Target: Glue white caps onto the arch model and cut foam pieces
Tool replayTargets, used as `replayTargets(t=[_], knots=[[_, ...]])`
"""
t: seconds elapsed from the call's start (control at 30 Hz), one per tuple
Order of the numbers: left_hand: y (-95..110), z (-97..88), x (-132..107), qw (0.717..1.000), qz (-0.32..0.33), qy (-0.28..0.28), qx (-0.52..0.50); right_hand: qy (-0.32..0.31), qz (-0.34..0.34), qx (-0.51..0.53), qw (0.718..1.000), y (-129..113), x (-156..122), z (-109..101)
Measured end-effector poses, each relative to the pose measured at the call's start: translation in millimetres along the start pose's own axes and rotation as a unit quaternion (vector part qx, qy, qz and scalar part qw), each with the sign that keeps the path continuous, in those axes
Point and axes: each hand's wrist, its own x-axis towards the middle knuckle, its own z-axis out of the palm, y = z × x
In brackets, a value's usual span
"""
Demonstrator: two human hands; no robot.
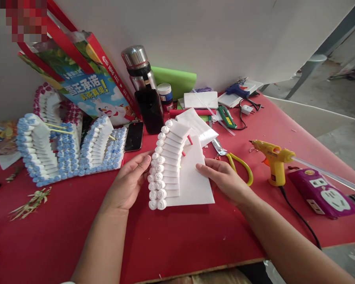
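Observation:
Between my hands is a white foam craft piece [192, 177], tilted up above the red table. Small white rolled roses [159, 169] run in a curved double row down its left side, next to a stepped row of white strips [172, 157]. Short red sticks [189, 140] show near its upper middle. My left hand [133, 173] grips the rose-lined left edge, thumb in front and the fingers mostly hidden behind. On the right edge my right hand [221, 175] pinches the flat board, its thumb lying on the face.
Yellow-handled pliers [241, 167], a yellow glue gun [272, 157] with a cord and a purple power strip [322, 193] lie right. Behind stand a steel flask [136, 59], a phone [134, 136] and a green cutter [227, 117]. Blue-rose pieces [66, 148] and a bag [85, 86] are left.

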Motion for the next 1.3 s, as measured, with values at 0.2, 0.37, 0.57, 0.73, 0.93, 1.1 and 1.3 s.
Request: replayTargets(t=[0.2, 0.37, 0.57, 0.73, 0.93, 1.1, 1.3], knots=[[-3, -1.0, 2, 1.0, 0.002, 0.006, 0.007, -0.04, -0.006, 0.046, 0.998, 2, -2, 2], [-4, 0.7, 3, 0.998, 0.029, 0.034, 0.034, -0.036, -0.008, 0.055, 0.998, 1, -1, 1], [17, 9.8, -19, 0.994, 0.091, 0.054, 0.038, 0.009, -0.004, 0.095, 0.995, 5, 6, -5], [35, 17.6, -40, 0.994, 0.1, 0.026, 0.043, 0.015, -0.002, 0.108, 0.994, 12, 11, -9], [28, 10.5, -40, 0.996, 0.09, 0.004, 0.029, 0.019, -0.001, 0.099, 0.995, 15, 11, -8], [23, 5.8, -39, 0.996, 0.09, 0.001, 0.023, 0.029, -0.004, 0.085, 0.996, 16, 11, -7], [14, 6.1, -33, 0.989, 0.116, 0.068, 0.054, 0.046, -0.041, 0.056, 0.997, 14, 10, -3]])
